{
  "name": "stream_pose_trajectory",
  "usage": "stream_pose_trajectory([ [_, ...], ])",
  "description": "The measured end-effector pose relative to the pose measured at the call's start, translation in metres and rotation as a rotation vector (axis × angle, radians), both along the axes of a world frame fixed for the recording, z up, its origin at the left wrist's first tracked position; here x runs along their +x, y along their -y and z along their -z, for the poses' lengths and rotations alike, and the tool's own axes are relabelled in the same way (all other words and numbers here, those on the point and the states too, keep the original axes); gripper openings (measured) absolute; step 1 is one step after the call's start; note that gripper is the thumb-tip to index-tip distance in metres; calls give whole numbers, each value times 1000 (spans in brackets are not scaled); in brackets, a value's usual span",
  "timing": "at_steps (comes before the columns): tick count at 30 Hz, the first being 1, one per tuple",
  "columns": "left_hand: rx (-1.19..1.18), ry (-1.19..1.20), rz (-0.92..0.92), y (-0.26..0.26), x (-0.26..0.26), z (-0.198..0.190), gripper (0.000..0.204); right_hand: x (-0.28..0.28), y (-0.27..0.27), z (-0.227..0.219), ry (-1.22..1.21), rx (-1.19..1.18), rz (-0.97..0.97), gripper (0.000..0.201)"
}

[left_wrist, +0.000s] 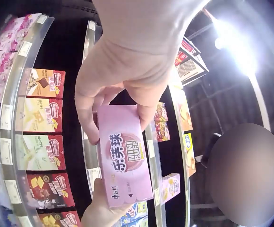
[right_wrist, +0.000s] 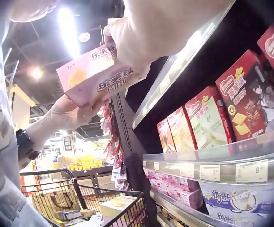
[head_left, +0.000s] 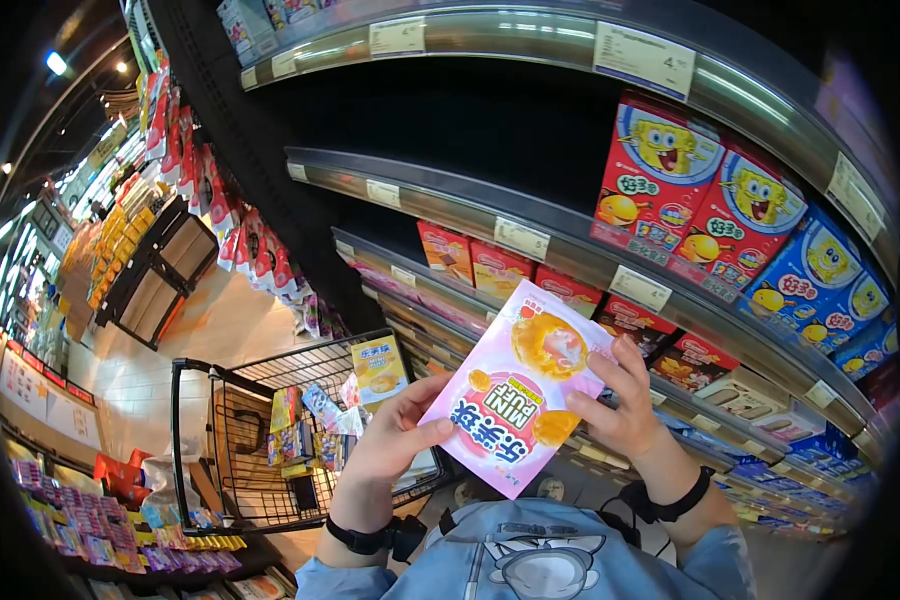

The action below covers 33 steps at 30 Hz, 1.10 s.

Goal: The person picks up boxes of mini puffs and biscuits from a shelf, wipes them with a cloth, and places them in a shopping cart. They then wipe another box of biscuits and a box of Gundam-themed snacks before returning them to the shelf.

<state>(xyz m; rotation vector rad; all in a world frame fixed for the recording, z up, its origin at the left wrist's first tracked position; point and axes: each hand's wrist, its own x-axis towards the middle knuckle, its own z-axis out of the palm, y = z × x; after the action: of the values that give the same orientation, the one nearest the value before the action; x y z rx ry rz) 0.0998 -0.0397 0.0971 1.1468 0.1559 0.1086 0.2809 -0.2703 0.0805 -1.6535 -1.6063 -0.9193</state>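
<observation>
A pink box of mini puffs (head_left: 510,390) is held between both hands, its front turned up to the head camera. The left hand (head_left: 395,440) grips its lower left edge, thumb on the front. On the opposite side the right hand (head_left: 625,405) pinches the box, fingers over the front edge. In the left wrist view a narrow pink side of the box (left_wrist: 125,156) shows, with the left hand (left_wrist: 127,71) around one end. The right wrist view has the box (right_wrist: 99,78) with the left hand (right_wrist: 71,113) under it and the right hand (right_wrist: 146,38) on top.
A black wire cart (head_left: 240,375) holding a yellow box (head_left: 379,368) and several packets stands at the left. Shelves (head_left: 510,235) with red and blue cartoon boxes (head_left: 660,170) run along the front and right. Beyond the cart is tiled floor (head_left: 240,315) and another display (head_left: 150,280).
</observation>
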Motion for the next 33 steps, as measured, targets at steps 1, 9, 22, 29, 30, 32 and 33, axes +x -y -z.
stream_pose_trajectory([
  [1, -3, 6, -18, 1, 3, 0, 65, 2, 4, -1, -11, -17, 11, 51],
  [9, 250, 106, -169, 7, 16, -37, 85, -9, 20, -36, -291, -100, -48, 60],
  [22, 729, 295, -409, 30, 49, -49, 83, -20, 27, -34, -1477, -131, -281, 65],
  [29, 307, 77, 49, 49, 45, -33, 76, -19, 36, -47, -1547, -10, -338, 65],
  [30, 278, 70, 86, 54, 46, -35, 75, -18, 38, -46, -1498, 20, -356, 66],
  [32, 337, 112, 29, 63, 49, -39, 73, -17, 48, -54, -1469, -54, -303, 71],
  [33, 296, 216, 0, 67, 52, -38, 71, -18, 53, -63, -1380, -70, -306, 73],
])
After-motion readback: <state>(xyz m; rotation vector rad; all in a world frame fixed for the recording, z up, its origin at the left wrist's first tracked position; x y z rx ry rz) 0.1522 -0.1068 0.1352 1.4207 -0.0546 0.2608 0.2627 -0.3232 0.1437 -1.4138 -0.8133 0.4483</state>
